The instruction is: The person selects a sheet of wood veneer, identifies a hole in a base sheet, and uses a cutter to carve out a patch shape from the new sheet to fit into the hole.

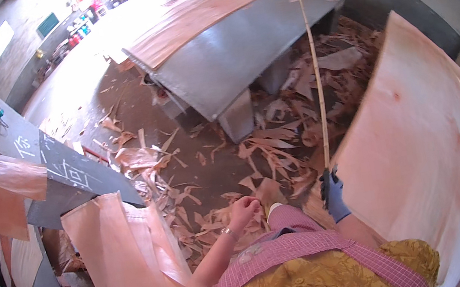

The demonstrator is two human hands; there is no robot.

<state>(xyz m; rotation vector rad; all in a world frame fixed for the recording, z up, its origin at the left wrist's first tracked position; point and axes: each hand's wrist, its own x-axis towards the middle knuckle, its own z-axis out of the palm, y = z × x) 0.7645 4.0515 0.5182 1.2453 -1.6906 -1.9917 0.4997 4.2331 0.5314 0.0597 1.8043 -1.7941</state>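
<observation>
The long thin stick (pixel 315 68) rises from the gloved right hand (pixel 335 199), which is closed round its lower end — the dark fingers hide the tip — just beside a large wood sheet (pixel 413 131). The bare left hand (pixel 244 208) curls loosely; whether it pinches anything, I cannot tell. Past the grey table (pixel 223 65), glare blurs the background.

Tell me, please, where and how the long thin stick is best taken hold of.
Probably by its near end, from the right: the slender stick runs nearly straight ahead, and the gloved right hand closes around that end.
</observation>
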